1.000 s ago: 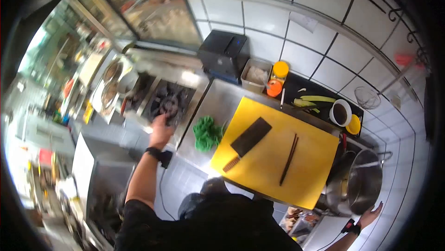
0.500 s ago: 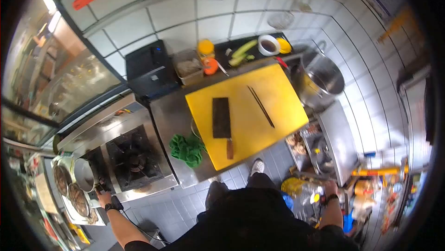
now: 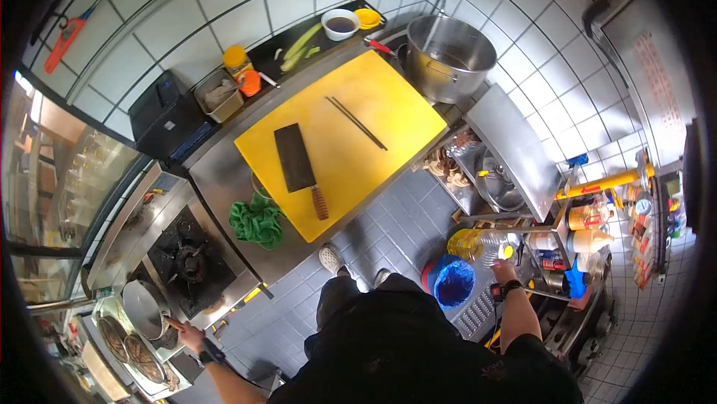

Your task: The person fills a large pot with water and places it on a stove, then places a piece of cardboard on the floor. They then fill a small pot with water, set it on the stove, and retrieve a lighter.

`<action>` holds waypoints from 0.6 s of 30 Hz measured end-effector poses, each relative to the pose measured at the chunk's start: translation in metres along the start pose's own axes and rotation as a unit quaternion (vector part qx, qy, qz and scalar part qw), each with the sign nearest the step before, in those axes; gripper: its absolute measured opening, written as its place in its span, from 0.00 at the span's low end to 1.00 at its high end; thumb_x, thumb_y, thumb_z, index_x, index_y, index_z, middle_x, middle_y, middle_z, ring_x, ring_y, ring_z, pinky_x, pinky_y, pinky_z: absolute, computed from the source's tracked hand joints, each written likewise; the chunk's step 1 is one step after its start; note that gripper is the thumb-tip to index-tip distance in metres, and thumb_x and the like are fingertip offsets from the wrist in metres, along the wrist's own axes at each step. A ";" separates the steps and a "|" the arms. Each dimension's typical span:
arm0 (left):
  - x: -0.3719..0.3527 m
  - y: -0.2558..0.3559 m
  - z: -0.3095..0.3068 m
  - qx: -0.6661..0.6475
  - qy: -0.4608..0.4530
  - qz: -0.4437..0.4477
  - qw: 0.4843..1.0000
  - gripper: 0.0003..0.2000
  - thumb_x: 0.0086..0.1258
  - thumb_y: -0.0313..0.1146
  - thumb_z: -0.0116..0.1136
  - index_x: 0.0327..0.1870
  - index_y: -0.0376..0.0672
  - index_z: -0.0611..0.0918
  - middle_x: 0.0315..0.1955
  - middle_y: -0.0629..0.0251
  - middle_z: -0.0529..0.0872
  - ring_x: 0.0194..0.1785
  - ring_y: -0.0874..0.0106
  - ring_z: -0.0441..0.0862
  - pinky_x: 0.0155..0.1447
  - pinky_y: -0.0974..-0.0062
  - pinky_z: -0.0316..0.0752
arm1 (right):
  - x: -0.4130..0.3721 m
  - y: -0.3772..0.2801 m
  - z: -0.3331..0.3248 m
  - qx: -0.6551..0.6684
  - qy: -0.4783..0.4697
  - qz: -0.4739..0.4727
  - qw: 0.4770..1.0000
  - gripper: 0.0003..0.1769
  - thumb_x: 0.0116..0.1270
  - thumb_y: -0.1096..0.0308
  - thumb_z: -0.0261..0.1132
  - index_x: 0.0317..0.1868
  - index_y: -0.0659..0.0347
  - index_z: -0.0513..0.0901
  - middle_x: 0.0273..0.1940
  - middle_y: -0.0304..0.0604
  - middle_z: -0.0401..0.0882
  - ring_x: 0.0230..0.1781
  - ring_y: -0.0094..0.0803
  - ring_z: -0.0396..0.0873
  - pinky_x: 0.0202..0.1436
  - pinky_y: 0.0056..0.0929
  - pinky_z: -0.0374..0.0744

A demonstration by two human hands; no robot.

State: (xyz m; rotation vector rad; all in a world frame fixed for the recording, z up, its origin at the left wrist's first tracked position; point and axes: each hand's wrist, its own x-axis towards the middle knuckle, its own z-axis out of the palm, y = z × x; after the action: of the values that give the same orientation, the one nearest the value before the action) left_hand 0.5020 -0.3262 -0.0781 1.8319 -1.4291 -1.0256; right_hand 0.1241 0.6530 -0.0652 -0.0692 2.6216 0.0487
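Observation:
At the lower left, my left hand (image 3: 190, 334) is closed around the handle of a grey metal saucepan (image 3: 142, 303), which stands beside the gas burner (image 3: 190, 260). Off to the right, my right hand (image 3: 505, 272) hangs near a large clear oil bottle (image 3: 485, 242) with a yellow cap; its fingers are too small to make out. Ahead of me a yellow cutting board (image 3: 358, 172) lies on the steel counter. A cleaver (image 3: 296, 159) with a wooden handle and a pair of dark chopsticks (image 3: 357, 123) rest on it.
A green cloth (image 3: 256, 223) lies left of the board. Behind stand a black box (image 3: 166, 116), a steel tub (image 3: 217, 98), a white bowl of dark liquid (image 3: 340, 25) and a tall stockpot (image 3: 448, 60). A blue-lined bin (image 3: 454, 283) sits on the floor.
My view has turned and shifted right, so the counter appears further left and more floor shows. My left hand stays at the saucepan; the board, cleaver and chopsticks keep their places.

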 end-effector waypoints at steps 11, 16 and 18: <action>-0.364 0.195 0.110 -0.014 -0.457 0.175 0.872 0.05 0.71 0.30 0.53 0.45 0.44 0.78 0.29 0.76 0.72 0.26 0.86 0.66 0.26 0.85 0.63 | -0.107 -0.030 0.063 0.377 -0.008 0.141 0.915 0.24 0.65 0.58 0.64 0.59 0.59 0.79 0.56 0.49 0.82 0.58 0.49 0.79 0.62 0.42 0.77; -0.393 0.188 0.258 0.014 -0.496 0.206 0.843 0.12 0.70 0.36 0.58 0.49 0.41 0.78 0.36 0.66 0.79 0.31 0.72 0.76 0.30 0.77 0.71 | -0.223 -0.009 0.158 0.459 0.002 0.261 0.849 0.24 0.65 0.57 0.64 0.58 0.57 0.80 0.56 0.51 0.82 0.59 0.46 0.79 0.60 0.43 0.78; -0.437 0.263 0.262 0.071 -0.778 0.263 0.566 0.21 0.74 0.45 0.54 0.59 0.39 0.77 0.52 0.57 0.83 0.52 0.68 0.82 0.47 0.66 0.80 | -0.287 -0.014 0.189 0.428 0.058 0.330 0.839 0.22 0.65 0.58 0.65 0.56 0.61 0.82 0.51 0.52 0.85 0.53 0.44 0.83 0.57 0.39 0.80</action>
State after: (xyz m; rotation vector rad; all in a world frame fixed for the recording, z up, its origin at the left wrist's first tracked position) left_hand 0.0898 0.0335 0.0933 -0.1107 -2.6833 -2.3060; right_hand 0.4669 0.6599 -0.0869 1.1589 2.3980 -0.8994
